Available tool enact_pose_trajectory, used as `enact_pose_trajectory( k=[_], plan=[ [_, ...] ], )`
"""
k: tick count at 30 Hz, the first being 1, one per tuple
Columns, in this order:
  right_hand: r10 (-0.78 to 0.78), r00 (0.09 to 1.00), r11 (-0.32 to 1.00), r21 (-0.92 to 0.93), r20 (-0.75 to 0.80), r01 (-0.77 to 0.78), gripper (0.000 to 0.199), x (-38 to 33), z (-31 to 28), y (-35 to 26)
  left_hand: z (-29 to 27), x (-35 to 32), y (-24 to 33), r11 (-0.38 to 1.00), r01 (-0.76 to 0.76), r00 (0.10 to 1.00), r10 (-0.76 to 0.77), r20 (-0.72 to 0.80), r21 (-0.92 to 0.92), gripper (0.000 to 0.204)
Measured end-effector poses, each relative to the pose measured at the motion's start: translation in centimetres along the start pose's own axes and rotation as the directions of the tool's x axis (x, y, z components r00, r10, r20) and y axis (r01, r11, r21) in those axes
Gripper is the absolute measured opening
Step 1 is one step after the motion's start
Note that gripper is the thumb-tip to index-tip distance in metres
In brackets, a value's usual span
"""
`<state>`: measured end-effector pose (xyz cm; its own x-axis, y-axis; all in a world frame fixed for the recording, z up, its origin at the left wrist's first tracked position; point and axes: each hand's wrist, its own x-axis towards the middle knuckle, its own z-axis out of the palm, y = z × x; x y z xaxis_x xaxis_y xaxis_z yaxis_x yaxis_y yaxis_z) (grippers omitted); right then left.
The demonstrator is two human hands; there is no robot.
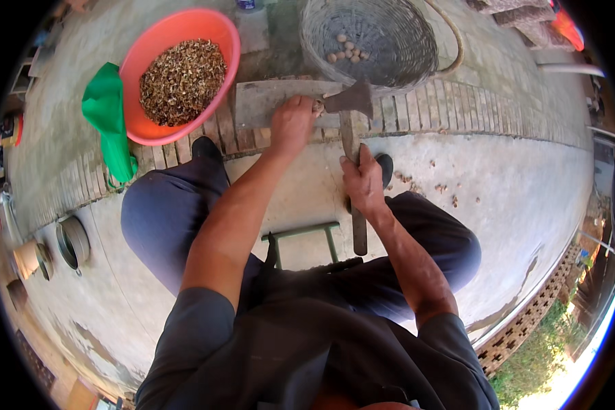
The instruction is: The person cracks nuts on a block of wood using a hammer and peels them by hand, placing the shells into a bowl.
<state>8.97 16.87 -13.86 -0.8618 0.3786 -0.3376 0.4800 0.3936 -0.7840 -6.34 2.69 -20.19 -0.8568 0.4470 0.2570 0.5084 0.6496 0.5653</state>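
Observation:
My left hand (294,124) pinches a small light-brown walnut (318,106) over a wooden board (254,104). Against or very near that nut is the blunt end of a dark hatchet head (352,100); contact cannot be made out. My right hand (364,179) is wrapped round the hatchet's wooden handle (359,231), whose lower end points back toward me. Beyond the board, to the right, stands a grey wicker basket (406,51) with several whole walnuts (348,51) at its bottom. An orange basin (227,31) at the far left holds a heap of broken walnut pieces (183,82).
A green cloth (106,113) hangs over the basin's left side. Shell bits (441,188) lie on the concrete floor to the right. Between my knees is a green metal stool frame (307,231). A metal pot (73,241) rests at the left. A brick strip (458,109) crosses the floor.

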Motion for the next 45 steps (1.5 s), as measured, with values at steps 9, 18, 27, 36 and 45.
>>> enact_pose_trajectory(
  k=[9, 18, 27, 36, 45],
  plan=[
    [0.414, 0.905, 0.631, 0.683, 0.104, -0.367, 0.013, 2.4, -2.0, 4.1, 0.1, -0.5, -0.2, 0.989, 0.057, 0.998, -0.058, -0.003, -0.136, 0.031],
    [0.406, 0.856, 0.179, 0.891, 0.320, -0.418, 0.013, 14.8, -3.1, 14.9, -0.8, -0.2, -0.8, 0.961, 0.106, 0.994, -0.098, 0.044, -0.256, 0.037],
    [0.365, 0.858, 0.089, 0.904, 0.361, -0.418, 0.018, 19.4, -1.4, 20.5, -1.2, 0.5, -0.4, 0.832, 0.340, 0.940, -0.288, 0.182, -0.437, 0.036],
    [0.416, 0.891, 0.872, 0.357, -0.180, -0.335, 0.036, 18.2, 2.3, 25.7, -2.3, 3.6, 1.8, 0.274, 0.508, 0.826, -0.422, 0.372, -0.817, 0.037],
    [-0.155, 0.915, 0.984, 0.021, -0.373, 0.176, 0.073, 11.8, 5.1, 3.3, -10.9, 2.9, 3.7, 0.080, 0.420, 0.809, -0.485, 0.332, -0.904, 0.035]
  ],
)
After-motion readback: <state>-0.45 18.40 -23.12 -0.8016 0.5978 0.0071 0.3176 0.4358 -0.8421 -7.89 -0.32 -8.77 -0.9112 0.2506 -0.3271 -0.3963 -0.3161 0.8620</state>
